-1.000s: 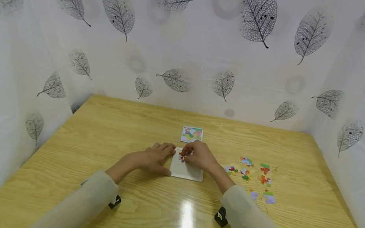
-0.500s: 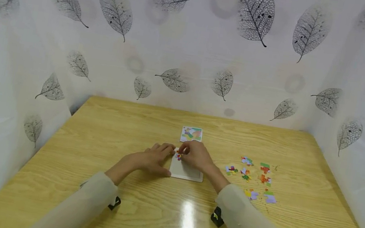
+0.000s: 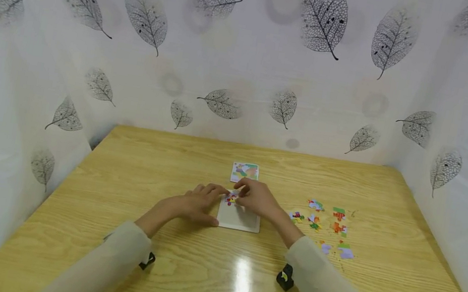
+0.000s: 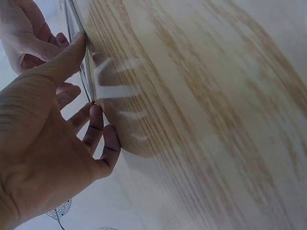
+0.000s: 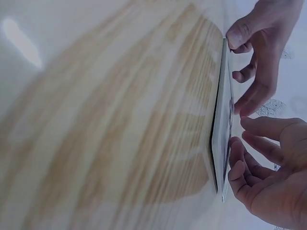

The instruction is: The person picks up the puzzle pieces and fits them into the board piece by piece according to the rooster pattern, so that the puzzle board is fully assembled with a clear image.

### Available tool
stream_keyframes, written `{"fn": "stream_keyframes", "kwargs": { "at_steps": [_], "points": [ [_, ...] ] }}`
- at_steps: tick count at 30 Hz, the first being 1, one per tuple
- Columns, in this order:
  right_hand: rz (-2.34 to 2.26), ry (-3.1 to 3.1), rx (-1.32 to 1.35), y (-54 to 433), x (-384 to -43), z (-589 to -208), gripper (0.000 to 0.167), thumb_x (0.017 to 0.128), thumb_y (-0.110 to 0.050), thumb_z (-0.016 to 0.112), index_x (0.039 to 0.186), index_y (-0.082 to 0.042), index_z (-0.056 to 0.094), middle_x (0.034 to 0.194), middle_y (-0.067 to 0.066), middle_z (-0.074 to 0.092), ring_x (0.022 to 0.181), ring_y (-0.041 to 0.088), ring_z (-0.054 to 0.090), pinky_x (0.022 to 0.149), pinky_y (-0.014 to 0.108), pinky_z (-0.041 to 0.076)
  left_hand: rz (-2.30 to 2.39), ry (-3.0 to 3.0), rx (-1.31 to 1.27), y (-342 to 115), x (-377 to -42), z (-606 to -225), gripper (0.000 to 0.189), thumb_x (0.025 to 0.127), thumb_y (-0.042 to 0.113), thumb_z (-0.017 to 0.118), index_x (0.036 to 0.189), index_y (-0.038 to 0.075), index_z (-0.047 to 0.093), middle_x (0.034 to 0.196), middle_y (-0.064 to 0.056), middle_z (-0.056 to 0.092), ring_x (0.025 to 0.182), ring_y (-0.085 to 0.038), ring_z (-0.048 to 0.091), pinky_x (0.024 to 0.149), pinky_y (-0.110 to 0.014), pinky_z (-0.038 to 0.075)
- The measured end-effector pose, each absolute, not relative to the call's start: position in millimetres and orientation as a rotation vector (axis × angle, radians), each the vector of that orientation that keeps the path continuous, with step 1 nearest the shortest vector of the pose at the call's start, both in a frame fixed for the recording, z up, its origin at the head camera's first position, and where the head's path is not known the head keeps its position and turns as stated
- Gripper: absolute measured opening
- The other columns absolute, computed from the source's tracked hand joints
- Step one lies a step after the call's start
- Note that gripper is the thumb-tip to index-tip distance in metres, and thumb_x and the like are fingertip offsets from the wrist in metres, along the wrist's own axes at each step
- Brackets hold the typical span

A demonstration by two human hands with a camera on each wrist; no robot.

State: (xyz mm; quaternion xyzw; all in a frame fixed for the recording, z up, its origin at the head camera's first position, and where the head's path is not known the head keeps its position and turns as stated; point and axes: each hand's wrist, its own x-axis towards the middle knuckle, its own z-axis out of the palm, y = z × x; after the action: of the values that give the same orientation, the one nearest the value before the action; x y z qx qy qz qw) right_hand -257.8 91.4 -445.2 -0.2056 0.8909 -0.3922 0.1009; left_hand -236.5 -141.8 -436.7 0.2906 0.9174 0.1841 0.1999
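Note:
In the head view, a white puzzle tray [image 3: 237, 222] lies mid-table, with small colourful jigsaw pieces [image 3: 231, 199] at its upper left. My left hand [image 3: 197, 205] rests along the tray's left side, thumb at the lower corner and forefinger at the upper one. Over the tray, my right hand [image 3: 257, 200] hovers with bent fingers just right of those pieces. The right wrist view shows a gap between the thumb and fingertips of this right hand [image 5: 273, 167]. Seen from the left wrist, the left thumb [image 4: 72, 52] touches the tray's edge.
Right of the tray several loose jigsaw pieces [image 3: 314, 220] lie scattered on the wooden table [image 3: 145, 157]. A picture card [image 3: 245, 172] lies just behind the tray. A leaf-patterned curtain [image 3: 239, 55] encloses the back and sides.
My right hand shifted left over the tray's upper left, then drew back slightly right, showing more of the pieces there. The left forefinger edged slightly right; otherwise that hand stayed put.

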Motion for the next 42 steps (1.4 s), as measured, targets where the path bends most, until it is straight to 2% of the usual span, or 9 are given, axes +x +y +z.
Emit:
{"fn": "stream_keyframes", "kwargs": {
  "at_steps": [8,18,26,33,42],
  "points": [
    [-1.261,2.581,-0.560,130.5,-256.4,-441.7,0.040,0.098,-0.007,0.067,0.137,0.001,0.060,0.118,0.021,0.064,0.100,0.031,0.066,0.073,0.035,0.056,0.442,2.538,0.802,-138.3,-237.1,-436.4,0.082,0.099,0.037,0.071,0.166,0.026,0.025,0.168,-0.015,0.019,0.145,-0.043,0.030,0.111,-0.071,0.032],
    [-1.252,2.687,-0.452,193.1,-256.7,-441.3,0.042,0.101,-0.009,0.066,0.141,-0.001,0.057,0.132,0.025,0.061,0.107,0.035,0.060,0.080,0.041,0.054,0.452,2.531,0.828,-139.8,-235.3,-433.1,0.081,0.100,0.034,0.071,0.166,0.022,0.027,0.167,-0.015,0.022,0.143,-0.042,0.031,0.112,-0.069,0.032],
    [-1.208,2.753,-0.405,234.8,-252.4,-439.1,0.042,0.102,-0.007,0.063,0.142,0.000,0.056,0.137,0.027,0.057,0.107,0.036,0.058,0.080,0.042,0.053,0.456,2.525,0.822,-140.7,-234.5,-433.0,0.079,0.100,0.035,0.071,0.166,0.024,0.028,0.167,-0.014,0.023,0.142,-0.041,0.033,0.113,-0.069,0.032],
    [-1.170,2.762,-0.369,259.8,-250.3,-441.7,0.036,0.101,-0.005,0.065,0.136,0.003,0.060,0.136,0.028,0.057,0.105,0.036,0.060,0.075,0.038,0.054,0.486,2.515,0.811,-140.4,-233.6,-430.9,0.078,0.100,0.034,0.071,0.165,0.020,0.031,0.165,-0.015,0.024,0.139,-0.041,0.036,0.112,-0.069,0.032],
    [-1.126,2.744,-0.328,274.5,-246.5,-442.4,0.027,0.096,-0.006,0.073,0.121,0.000,0.066,0.126,0.025,0.058,0.101,0.034,0.059,0.074,0.040,0.052,0.477,2.508,0.813,-141.4,-236.2,-432.0,0.079,0.100,0.036,0.071,0.165,0.022,0.029,0.165,-0.014,0.024,0.140,-0.041,0.036,0.112,-0.069,0.033]
  ]
}}
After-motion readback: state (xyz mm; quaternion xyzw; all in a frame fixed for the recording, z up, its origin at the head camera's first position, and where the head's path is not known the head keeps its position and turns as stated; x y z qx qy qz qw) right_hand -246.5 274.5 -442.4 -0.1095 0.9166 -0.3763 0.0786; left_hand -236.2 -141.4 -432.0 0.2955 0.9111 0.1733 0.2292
